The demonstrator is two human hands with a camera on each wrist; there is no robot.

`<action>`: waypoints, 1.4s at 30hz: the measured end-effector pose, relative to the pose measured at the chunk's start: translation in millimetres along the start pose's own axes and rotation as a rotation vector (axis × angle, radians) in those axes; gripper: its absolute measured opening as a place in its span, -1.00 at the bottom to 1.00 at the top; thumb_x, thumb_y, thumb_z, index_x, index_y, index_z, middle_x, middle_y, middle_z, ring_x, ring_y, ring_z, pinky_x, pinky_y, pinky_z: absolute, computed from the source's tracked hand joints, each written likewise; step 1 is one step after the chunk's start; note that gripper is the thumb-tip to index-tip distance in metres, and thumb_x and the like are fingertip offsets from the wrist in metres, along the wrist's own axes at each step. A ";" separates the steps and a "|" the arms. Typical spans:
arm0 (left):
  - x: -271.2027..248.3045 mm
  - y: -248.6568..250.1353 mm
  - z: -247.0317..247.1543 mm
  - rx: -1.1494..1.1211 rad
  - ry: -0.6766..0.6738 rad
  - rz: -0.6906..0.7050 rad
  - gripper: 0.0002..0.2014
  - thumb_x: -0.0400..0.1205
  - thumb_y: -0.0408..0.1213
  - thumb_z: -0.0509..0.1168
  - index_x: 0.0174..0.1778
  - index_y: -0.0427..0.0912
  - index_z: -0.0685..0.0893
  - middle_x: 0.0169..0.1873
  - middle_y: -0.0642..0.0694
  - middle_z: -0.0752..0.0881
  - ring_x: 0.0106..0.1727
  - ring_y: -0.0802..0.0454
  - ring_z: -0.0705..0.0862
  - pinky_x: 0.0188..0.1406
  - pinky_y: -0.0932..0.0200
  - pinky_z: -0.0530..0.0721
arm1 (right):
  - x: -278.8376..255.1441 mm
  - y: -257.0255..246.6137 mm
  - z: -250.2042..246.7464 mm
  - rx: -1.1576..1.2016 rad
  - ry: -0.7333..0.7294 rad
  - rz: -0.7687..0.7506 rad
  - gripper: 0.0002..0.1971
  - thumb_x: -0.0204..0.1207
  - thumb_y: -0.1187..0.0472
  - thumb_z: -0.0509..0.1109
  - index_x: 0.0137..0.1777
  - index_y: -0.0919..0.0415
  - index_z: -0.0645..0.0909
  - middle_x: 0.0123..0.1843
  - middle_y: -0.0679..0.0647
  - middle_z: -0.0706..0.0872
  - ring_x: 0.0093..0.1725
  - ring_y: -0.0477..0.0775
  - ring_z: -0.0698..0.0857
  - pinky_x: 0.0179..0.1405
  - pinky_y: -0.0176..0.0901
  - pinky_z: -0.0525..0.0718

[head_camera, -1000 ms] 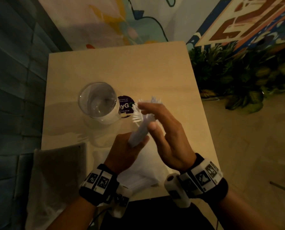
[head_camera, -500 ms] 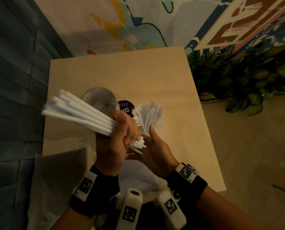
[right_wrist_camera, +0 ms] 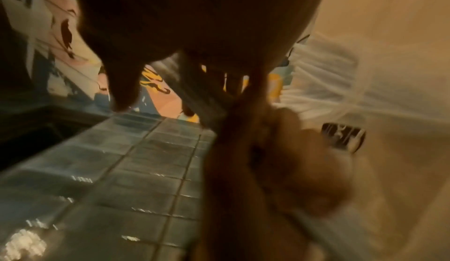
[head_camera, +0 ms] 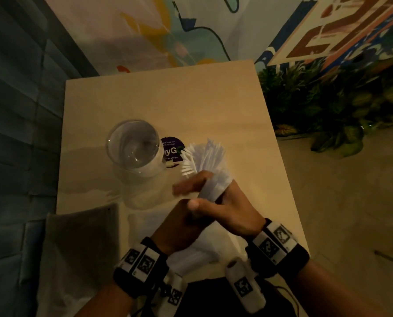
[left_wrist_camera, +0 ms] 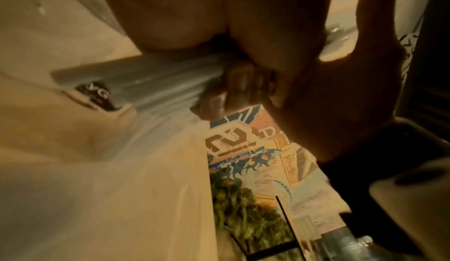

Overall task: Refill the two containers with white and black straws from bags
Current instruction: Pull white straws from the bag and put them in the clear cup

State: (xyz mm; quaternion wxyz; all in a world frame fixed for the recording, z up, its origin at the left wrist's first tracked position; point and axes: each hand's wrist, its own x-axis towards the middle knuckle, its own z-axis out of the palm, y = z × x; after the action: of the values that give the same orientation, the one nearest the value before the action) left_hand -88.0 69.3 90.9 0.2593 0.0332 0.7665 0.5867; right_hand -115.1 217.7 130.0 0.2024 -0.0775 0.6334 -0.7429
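Note:
A clear glass container (head_camera: 133,148) stands on the pale table (head_camera: 168,99) and looks empty. Just right of it, white straws (head_camera: 208,154) fan out of a second container whose body is hidden. My left hand (head_camera: 179,225) grips a bundle of white straws (head_camera: 213,186) that points away toward that fan. In the left wrist view its fingers (left_wrist_camera: 233,84) curl round the bundle (left_wrist_camera: 146,80). My right hand (head_camera: 234,202) lies against the bundle with thumb and blurred fingers stretched out. A white straw bag (head_camera: 191,255) lies under both hands.
A greyish translucent bag (head_camera: 81,248) lies at the table's front left corner. A round purple sticker (head_camera: 171,148) sits between the two containers. Green plants (head_camera: 328,110) stand right of the table, and a dark tiled wall (head_camera: 19,133) runs along the left.
Half a second ago my left hand held the bundle raised and pointing left over the glass. It has swung back to point toward the filled container, and my right hand has closed in on it.

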 end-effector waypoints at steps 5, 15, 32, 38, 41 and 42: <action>2.1 -8.9 18.6 0.061 -0.061 -0.027 -0.74 0.66 -0.13 0.37 -0.32 0.17 0.51 -0.46 0.28 0.63 -0.37 0.41 0.55 -0.29 0.40 0.44 | 1.7 -9.2 -3.1 0.319 0.120 0.018 -0.52 0.65 0.06 0.41 -0.45 0.23 0.39 -0.57 0.09 0.37 -0.59 0.08 0.35 -0.49 -0.09 0.39; 6.0 -23.7 5.4 -0.290 -0.152 -0.054 -0.76 0.49 -0.26 0.55 -0.21 -0.16 0.58 -0.52 0.07 0.57 -0.49 0.18 0.51 -0.46 0.29 0.49 | 3.2 -30.5 -6.2 0.387 0.222 -0.119 -0.60 0.61 0.16 0.30 -0.48 0.17 0.38 -0.61 -0.02 0.35 -0.64 0.02 0.28 -0.55 -0.11 0.30; 23.6 -42.0 -2.8 -0.538 0.079 -0.302 -0.25 0.47 0.35 0.29 0.09 -0.40 0.65 -0.10 -0.39 0.78 -0.06 -0.31 0.79 -0.05 -0.09 0.76 | 26.7 -20.9 -19.2 0.148 0.388 -0.216 -0.66 0.61 0.08 0.32 -0.44 -0.05 0.57 -0.52 -0.13 0.56 -0.55 -0.02 0.53 -0.39 0.02 0.49; 37.9 -64.3 -21.4 -0.271 0.396 -0.275 -0.72 0.56 -0.17 0.49 0.04 -0.24 0.62 -0.04 -0.16 0.76 -0.04 -0.02 0.75 -0.28 0.35 0.67 | 70.1 3.2 -44.5 -0.027 0.567 -0.198 -0.63 0.69 0.21 0.36 -0.41 0.12 0.55 -0.53 0.13 0.61 -0.54 0.21 0.58 -0.41 0.03 0.58; 46.9 -72.4 -20.5 -0.269 0.392 -0.287 -0.37 0.39 -0.03 0.60 0.32 -0.10 0.53 0.23 -0.04 0.64 0.21 0.07 0.65 -0.20 0.42 0.67 | 81.9 26.6 -41.2 -0.177 0.513 -0.099 -0.70 0.65 0.19 0.44 -0.30 0.31 0.62 -0.38 0.27 0.74 -0.40 0.18 0.73 -0.28 0.01 0.70; 50.7 -74.4 -19.7 -0.248 0.383 -0.279 -0.24 0.30 0.07 0.62 0.38 -0.02 0.49 0.29 0.01 0.61 0.26 0.09 0.63 -0.11 0.36 0.68 | 83.1 29.6 -41.6 -0.192 0.484 -0.087 -0.76 0.62 0.17 0.47 -0.20 0.34 0.65 -0.28 0.25 0.78 -0.28 0.14 0.79 -0.18 0.01 0.75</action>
State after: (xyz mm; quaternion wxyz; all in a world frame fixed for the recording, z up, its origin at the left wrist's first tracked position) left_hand -121.5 46.9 8.0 0.1899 -0.2163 0.7209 0.6304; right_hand -199.8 219.0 81.8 0.0045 0.0565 0.7269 -0.6844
